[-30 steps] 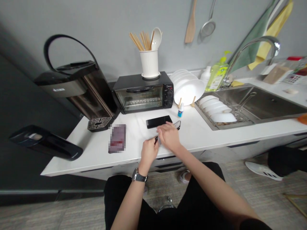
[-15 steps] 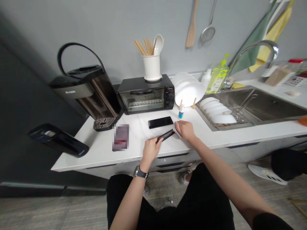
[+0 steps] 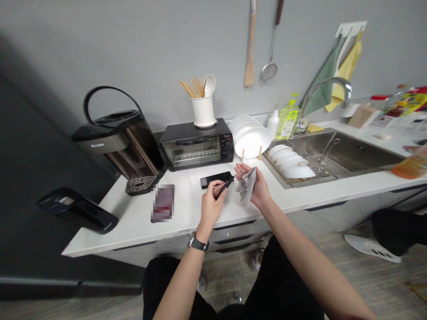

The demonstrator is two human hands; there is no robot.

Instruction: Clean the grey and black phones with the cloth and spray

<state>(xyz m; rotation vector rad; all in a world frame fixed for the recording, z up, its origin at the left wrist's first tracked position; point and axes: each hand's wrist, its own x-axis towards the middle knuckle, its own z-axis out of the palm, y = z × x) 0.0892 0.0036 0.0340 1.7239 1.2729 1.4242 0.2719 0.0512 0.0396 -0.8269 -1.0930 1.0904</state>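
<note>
My left hand point(image 3: 213, 200) grips a slim black object point(image 3: 223, 189), seen nearly edge-on, so its kind is unclear. My right hand point(image 3: 260, 189) is turned palm up with fingers partly spread, and a crumpled grey cloth point(image 3: 247, 186) lies in it against the thumb. The cloth and the black object are slightly apart. Just behind my left hand a black phone-like slab point(image 3: 208, 181) lies flat on the white counter point(image 3: 190, 202). A small white-topped bottle point(image 3: 243, 158) stands behind my right fingers, its lower part hidden.
A toaster oven point(image 3: 196, 153) bears a utensil pot point(image 3: 203, 111). To the left are a water dispenser point(image 3: 130, 142), a dark flask-like thing point(image 3: 78, 211) and a blurred-out packet point(image 3: 163, 202). Racked plates point(image 3: 253, 142) and the sink point(image 3: 360, 153) lie right. Another person's shoe point(image 3: 372, 247) shows.
My right hand has come off the black object and turned palm up with the cloth. My left hand has tilted the object more upright. The view has shifted slightly.
</note>
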